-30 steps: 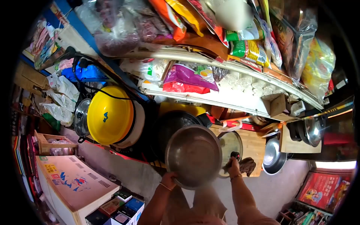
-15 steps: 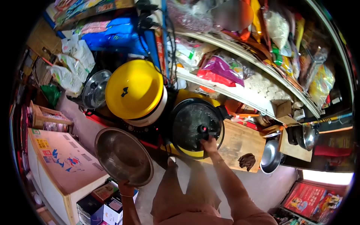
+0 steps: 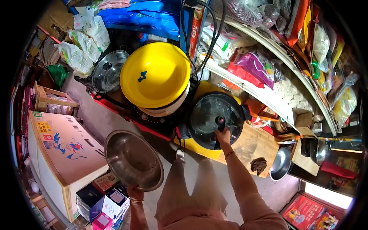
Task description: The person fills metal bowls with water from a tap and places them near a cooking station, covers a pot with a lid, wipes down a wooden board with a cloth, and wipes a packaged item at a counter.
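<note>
My left hand (image 3: 135, 193) grips the lower rim of a wide metal basin (image 3: 134, 159), which hangs tilted over the floor beside the pink-topped box. My right hand (image 3: 223, 137) is closed on the black knob of a glass lid (image 3: 207, 122). That lid lies over a black pan with side handles, on a yellow surface (image 3: 205, 150). Left of the pan, a yellow basin (image 3: 157, 76) rests on a pale pot. A brown cloth (image 3: 258, 165) lies on the wooden board (image 3: 249, 147) to the right.
A pan with a glass lid (image 3: 109, 73) is at the back left, near white plastic bags (image 3: 78, 53). Shelves with packaged goods (image 3: 255, 71) run across the upper right. A metal bowl (image 3: 280, 163) is right of the board. Small boxes (image 3: 115, 203) are at lower left.
The metal basin has moved left, away from the pan. The glass lid, held by my right hand, has gone from over the board onto the pan. The view has turned and shifted left.
</note>
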Motion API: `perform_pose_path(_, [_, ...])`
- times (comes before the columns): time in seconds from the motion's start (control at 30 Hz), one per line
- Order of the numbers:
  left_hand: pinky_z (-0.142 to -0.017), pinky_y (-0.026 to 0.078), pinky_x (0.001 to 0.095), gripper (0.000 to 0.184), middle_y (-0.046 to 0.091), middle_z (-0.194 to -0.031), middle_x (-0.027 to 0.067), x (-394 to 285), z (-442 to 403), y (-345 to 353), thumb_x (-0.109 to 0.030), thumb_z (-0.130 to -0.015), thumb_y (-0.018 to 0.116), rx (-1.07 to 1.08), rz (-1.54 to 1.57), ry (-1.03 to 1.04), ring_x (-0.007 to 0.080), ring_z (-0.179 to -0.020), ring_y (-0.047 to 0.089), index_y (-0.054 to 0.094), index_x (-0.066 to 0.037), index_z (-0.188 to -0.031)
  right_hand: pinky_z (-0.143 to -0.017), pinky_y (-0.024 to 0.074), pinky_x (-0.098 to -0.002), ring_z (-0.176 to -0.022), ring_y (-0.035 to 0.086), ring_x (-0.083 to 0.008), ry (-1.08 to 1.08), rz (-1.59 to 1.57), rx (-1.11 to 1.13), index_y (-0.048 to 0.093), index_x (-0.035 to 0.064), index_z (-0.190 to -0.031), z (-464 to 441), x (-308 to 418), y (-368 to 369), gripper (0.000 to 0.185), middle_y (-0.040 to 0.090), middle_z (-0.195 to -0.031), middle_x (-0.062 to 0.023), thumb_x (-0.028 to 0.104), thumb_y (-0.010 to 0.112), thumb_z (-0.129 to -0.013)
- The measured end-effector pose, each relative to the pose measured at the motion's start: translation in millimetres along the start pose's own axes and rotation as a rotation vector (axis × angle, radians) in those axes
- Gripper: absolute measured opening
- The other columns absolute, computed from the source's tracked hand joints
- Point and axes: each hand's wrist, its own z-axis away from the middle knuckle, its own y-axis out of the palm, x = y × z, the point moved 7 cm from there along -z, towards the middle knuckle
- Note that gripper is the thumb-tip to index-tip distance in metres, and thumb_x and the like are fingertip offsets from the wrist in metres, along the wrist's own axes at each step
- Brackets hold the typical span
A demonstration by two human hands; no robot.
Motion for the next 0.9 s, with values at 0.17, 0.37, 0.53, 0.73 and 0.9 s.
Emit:
perform_pose_path(0.17, [-0.093,0.033,0.0407,0.046,0.047,-0.114,0.0132,-15.1,4.2,57.8,-0.005,-0.063,0.041,0.028,0.396,-0.098,0.029,-0.106,0.043,0.045,0.002,-0.109,-0.036,0.0383,-0.0272,-0.039,0.05,-0.015,-0.053,0.004,-0.031,0.046,-0.0025,-0.075,0.0,2.0,-0.1,0.014,0.049,-0.052,-0.0076,0.004,0.056,-0.067])
perform_pose_path(0.37, [-0.095,0.03,0.0422,0.046,0.048,-0.111,0.0126,-7.5,-5.4,67.3,-0.002,-0.061,0.041,0.048,0.416,-0.142,0.0295,-0.107,0.041,0.045,0.004,-0.107,-0.036,0.0389,-0.0282,-0.039,0.05,-0.0155,-0.033,-0.006,-0.035,0.046,-0.0027,-0.073,-7.2,-3.1,1.2,0.014,0.049,-0.051,-0.0077,0.004,0.055,-0.067])
perform_pose_path(0.53, [-0.095,0.031,0.0426,0.046,0.046,-0.112,0.0125,7.8,-17.6,55.8,-0.002,-0.061,0.041,0.104,0.262,-0.142,0.0293,-0.107,0.041,0.045,0.003,-0.107,-0.039,0.0412,-0.0281,-0.041,0.052,-0.016,-0.077,0.085,-0.03,0.047,-0.0022,-0.072,-0.9,5.2,-1.3,0.016,0.052,-0.051,-0.0085,0.009,0.056,-0.066])
perform_pose_path(0.73, [-0.092,0.034,0.0427,0.042,0.047,-0.109,0.0125,5.1,-11.1,81.3,-0.003,-0.061,0.041,0.041,0.35,-0.205,0.0293,-0.105,0.042,0.047,0.002,-0.102,-0.042,0.0461,-0.0303,-0.045,0.057,-0.0193,-0.069,0.117,-0.016,0.045,-0.0049,-0.073,0.3,2.0,-3.0,0.023,0.055,-0.056,-0.0134,0.013,0.059,-0.066])
perform_pose_path(0.9, [-0.092,0.033,0.0411,0.049,0.047,-0.11,0.0122,9.8,-13.2,79.8,-0.004,-0.059,0.043,0.074,0.328,-0.169,0.0285,-0.105,0.043,0.045,0.001,-0.108,-0.042,0.0451,-0.0301,-0.043,0.057,-0.0185,-0.051,0.082,-0.052,0.046,-0.0039,-0.072,6.6,6.0,-5.6,0.024,0.054,-0.053,-0.0117,0.016,0.06,-0.067])
